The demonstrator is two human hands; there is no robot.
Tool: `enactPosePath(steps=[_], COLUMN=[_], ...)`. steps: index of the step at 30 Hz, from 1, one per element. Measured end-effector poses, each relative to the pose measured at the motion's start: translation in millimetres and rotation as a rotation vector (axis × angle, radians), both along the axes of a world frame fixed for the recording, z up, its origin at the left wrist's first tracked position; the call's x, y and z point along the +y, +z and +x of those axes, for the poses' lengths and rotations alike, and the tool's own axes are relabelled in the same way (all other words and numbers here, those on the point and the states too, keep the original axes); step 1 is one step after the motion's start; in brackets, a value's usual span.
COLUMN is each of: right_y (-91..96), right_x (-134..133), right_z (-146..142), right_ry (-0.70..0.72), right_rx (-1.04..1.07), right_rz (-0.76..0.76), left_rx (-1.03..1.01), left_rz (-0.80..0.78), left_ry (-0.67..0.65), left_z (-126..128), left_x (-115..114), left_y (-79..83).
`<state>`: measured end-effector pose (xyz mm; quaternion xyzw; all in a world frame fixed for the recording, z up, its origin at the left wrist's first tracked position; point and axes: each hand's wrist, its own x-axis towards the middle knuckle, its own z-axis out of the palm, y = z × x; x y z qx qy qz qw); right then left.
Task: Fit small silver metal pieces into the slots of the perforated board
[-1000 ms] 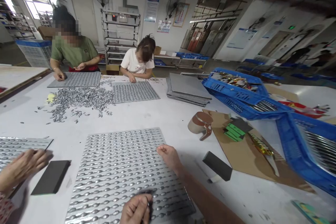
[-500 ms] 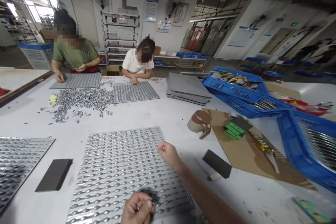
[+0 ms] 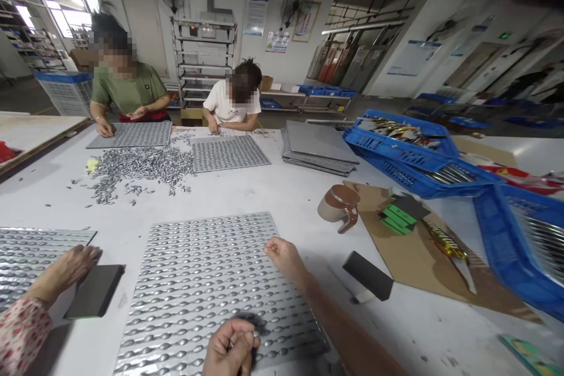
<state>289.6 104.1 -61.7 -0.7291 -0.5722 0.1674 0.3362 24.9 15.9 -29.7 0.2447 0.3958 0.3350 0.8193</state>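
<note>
A grey tray (image 3: 207,270) filled with rows of small shiny metal pieces lies on the white table in front of me. My left hand (image 3: 230,350) hovers over its near edge, fingers pinched round a small metal piece. My right hand (image 3: 284,257) rests at the tray's right edge with its fingers curled in; what it holds, if anything, is hidden. A black block (image 3: 368,282) lies on the table just right of my right forearm.
A co-worker's hand (image 3: 73,265) in a floral sleeve touches another black block (image 3: 94,298) beside a second tray (image 3: 26,252). Two people sit at the far side by trays and a heap of loose metal pieces (image 3: 141,165). Blue crates (image 3: 405,155), a brown cup (image 3: 338,203) and cardboard (image 3: 414,252) lie to the right.
The co-worker's hand went out of view and has come back onto the black block at the left. My left hand's pinch shifted slightly over the tray's near edge; my right hand stayed put.
</note>
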Motion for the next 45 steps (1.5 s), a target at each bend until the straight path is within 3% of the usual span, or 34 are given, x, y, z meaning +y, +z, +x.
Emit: enactPosePath(steps=[8, 18, 26, 29, 33, 36, 40, 45], right_y=[-5.3, 6.1, 24.3, 46.2, 80.5, 90.3, 78.0, 45.9], right_x=[-4, -5, -7, -28, -82, -112, -107, -52], right_z=[-8, -14, -12, -26, -67, -93, -85, -29], right_ry=[-0.056, -0.129, -0.151, -0.123, 0.240, 0.287, 0.205, -0.057], right_rx=[-0.058, -0.019, 0.045, 0.107, 0.427, 0.524, 0.558, 0.126], right_rz=[0.014, -0.037, -0.109, -0.101, -0.262, -0.300, -0.314, -0.121], left_rx=[-0.003, -0.023, 0.005, 0.006, 0.052, 0.094, 0.105, 0.050], left_rz=[0.039, 0.021, -0.042, -0.040, 0.022, 0.061, 0.045, 0.035], left_ry=[0.001, 0.005, 0.030, 0.048, 0.059, 0.043, 0.032, 0.011], left_z=[-5, -1, -3, -5, -3, 1, 4, 2], left_x=[1, 2, 2, 1, -1, -2, 0, 2], left_y=[3.3, 4.6, 27.5, 32.5, 27.9, 21.4, 19.5, 22.4])
